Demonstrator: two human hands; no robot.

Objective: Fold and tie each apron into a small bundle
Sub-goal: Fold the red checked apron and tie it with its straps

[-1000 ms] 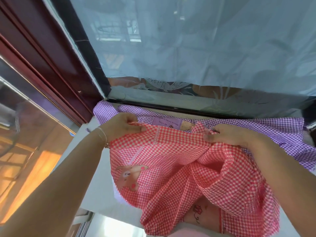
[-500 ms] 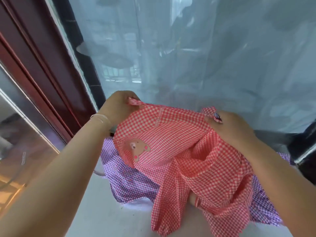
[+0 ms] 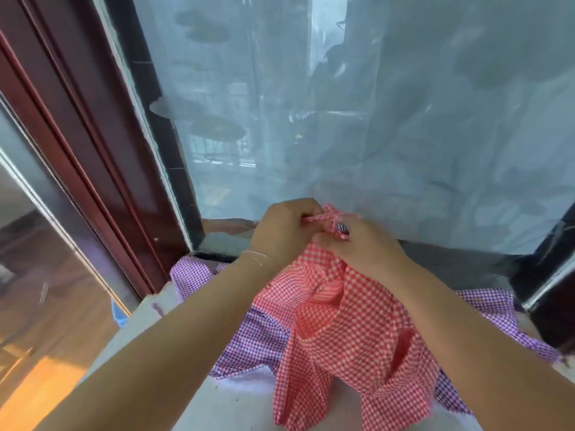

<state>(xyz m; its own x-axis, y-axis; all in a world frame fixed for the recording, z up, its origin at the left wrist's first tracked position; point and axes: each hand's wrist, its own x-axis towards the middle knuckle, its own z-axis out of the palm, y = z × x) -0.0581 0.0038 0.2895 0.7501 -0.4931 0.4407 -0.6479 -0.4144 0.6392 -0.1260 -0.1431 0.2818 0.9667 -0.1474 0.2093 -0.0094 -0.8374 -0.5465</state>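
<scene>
Window behind; hands (image 3: 323, 237) pinch red apron (image 3: 345, 331) top, hanging vertical.

The red apron (image 3: 348, 331) hides much of the purple apron (image 3: 252, 343) beneath.

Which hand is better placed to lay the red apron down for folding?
Both grip it. The left hand pinches only a strap end; the right hand bunches the red apron top, so right is probably better, over the purple apron.
</scene>
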